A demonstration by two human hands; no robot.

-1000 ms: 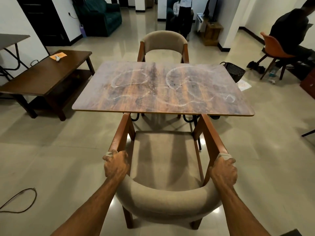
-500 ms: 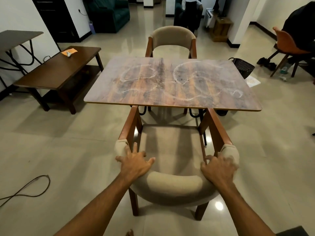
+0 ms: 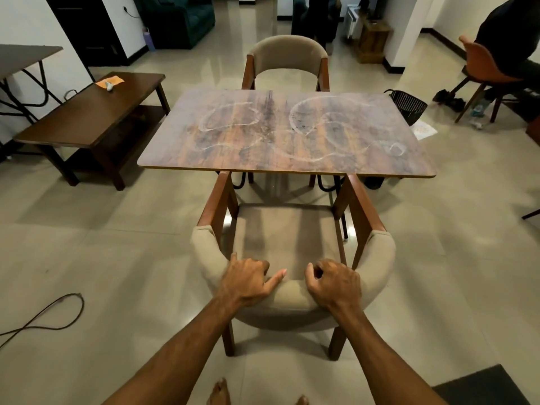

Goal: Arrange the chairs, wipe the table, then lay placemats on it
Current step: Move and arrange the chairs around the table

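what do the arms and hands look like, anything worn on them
The left forearm and right forearm are bare as far as the picture shows, with no sleeves in view. The left hand and right hand are bare too: no gloves, rings, watch or wristband visible. No tattoos or markings show.

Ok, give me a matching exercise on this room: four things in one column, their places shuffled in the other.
1 near beige upholstered chair
2 far beige upholstered chair
3 dark brown wooden coffee table
4 black slatted basket

A left of the wood-grain dining table
B on the floor by that table's far right corner
C gripped at the backrest by left hand and right hand
D behind that table's far edge

Pairs: 1-C, 2-D, 3-A, 4-B
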